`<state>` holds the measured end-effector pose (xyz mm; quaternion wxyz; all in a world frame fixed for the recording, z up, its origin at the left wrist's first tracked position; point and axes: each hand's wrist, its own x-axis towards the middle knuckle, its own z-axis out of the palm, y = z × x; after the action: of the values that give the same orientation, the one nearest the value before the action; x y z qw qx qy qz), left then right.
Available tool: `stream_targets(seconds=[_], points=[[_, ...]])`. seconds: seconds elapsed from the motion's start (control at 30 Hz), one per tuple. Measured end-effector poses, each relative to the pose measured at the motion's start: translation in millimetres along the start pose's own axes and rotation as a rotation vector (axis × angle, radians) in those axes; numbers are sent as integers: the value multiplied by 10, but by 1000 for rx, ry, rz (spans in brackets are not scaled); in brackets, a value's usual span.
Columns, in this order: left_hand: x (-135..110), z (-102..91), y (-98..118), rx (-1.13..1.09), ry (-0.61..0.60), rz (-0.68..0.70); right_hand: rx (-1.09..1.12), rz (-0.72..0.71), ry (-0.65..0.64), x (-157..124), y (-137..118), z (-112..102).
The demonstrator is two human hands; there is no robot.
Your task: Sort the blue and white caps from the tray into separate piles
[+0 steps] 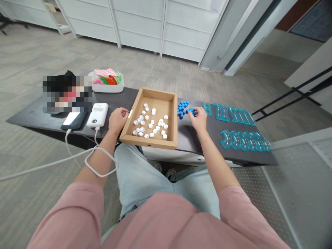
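A shallow cardboard tray lies on the dark table, with many small white hexagonal pieces scattered inside. My left hand is closed at the tray's left wall, its curled fingers against the rim. To the right of the tray sits a cluster of small blue pieces of similar size. Over the right part of that cluster, my right hand is closed in a pinch on a blue piece. Its fingers partly cover the pieces beneath.
Teal clear plastic parts lie in rows: small ones, straight ones and curved ones. At left are a white power bank, a phone and a basket of colourful strands. A white cable crosses my left forearm.
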<state>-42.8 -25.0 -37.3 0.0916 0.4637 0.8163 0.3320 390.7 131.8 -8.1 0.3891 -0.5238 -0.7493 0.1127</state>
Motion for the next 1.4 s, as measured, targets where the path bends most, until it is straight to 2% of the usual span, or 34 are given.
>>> stream_targets(seconds=[0.07, 0.17, 0.33, 0.4, 0.47, 0.57, 0.63, 0.8, 0.87, 0.93, 1.0, 1.13, 1.27, 1.4], points=[[-1, 7, -1, 5, 4, 0, 33, -54, -15, 84, -152, 66], [2, 12, -11, 8, 7, -7, 93, -165, -85, 144, -535, 232], [6, -4, -22, -14, -18, -19, 253, -372, -309, 52, -1285, 609], [1, -14, -16, -14, -25, -18, 306, -421, -404, 1, -1455, 722], [-5, -22, -8, -8, -24, -13, 342, -446, -477, -30, -1507, 781], [-15, -23, 3, 11, -10, -1, 371, -424, -508, -11, -1383, 760], [-17, -19, 5, 19, -7, 8, 369, -388, -466, 50, -1188, 681], [-9, -2, -7, -2, -16, 8, 197, -253, -214, 247, -444, 343], [-2, 7, -15, -2, -11, 7, 84, -170, -163, 253, -138, 209], [7, 15, -23, 5, -7, 10, -41, -110, -190, 196, 104, 121], [15, 17, -27, 13, -8, 12, -156, -85, -279, 112, 252, 99], [16, -9, -2, 24, -21, 5, -292, -140, -450, 60, 292, 227], [-15, -66, 75, 33, -49, -23, -309, -226, -506, 235, 165, 418], [-40, -105, 139, 37, -71, -42, -280, -235, -569, 365, 59, 511]])
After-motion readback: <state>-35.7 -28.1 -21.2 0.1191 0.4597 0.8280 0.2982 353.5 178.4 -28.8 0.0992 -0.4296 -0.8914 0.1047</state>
